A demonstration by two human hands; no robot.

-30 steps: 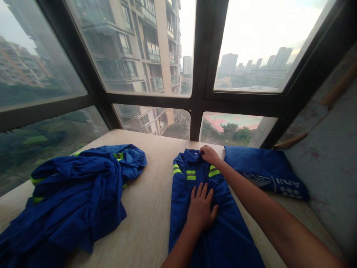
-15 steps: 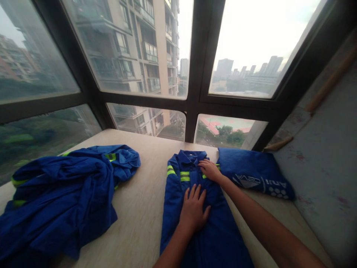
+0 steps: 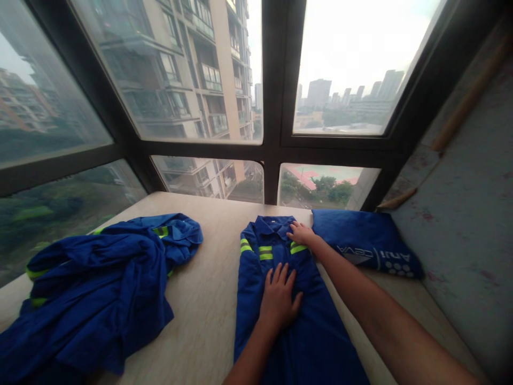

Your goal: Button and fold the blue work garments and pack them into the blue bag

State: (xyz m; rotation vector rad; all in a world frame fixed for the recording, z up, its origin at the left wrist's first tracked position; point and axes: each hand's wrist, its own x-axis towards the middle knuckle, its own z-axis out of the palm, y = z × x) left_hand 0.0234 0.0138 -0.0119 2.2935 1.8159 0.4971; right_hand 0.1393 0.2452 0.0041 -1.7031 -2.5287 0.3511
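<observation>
A blue work jacket point(image 3: 256, 299) with yellow-green reflective stripes lies front side up in a long, narrow shape, its collar toward the window. My left hand point(image 3: 279, 297) rests flat on the middle of its front, fingers spread. Near the collar, on the right shoulder edge, lies my right hand point(image 3: 301, 234); its fingers are stretched over the cloth and touch it. The lower end of the jacket runs out of the bottom of the view, and my left forearm covers part of it.
A crumpled blue garment point(image 3: 108, 283) with similar stripes lies at left on the pale sill point(image 3: 200, 299). A folded blue piece point(image 3: 352, 227) with white lettering lies at right, against the patterned wall point(image 3: 460, 235). Dark window frames point(image 3: 272, 107) stand behind.
My right hand has shifted slightly outward along the jacket's shoulder, baring more of the right-hand stripe. My left hand stays flat in place. The view has turned a little.
</observation>
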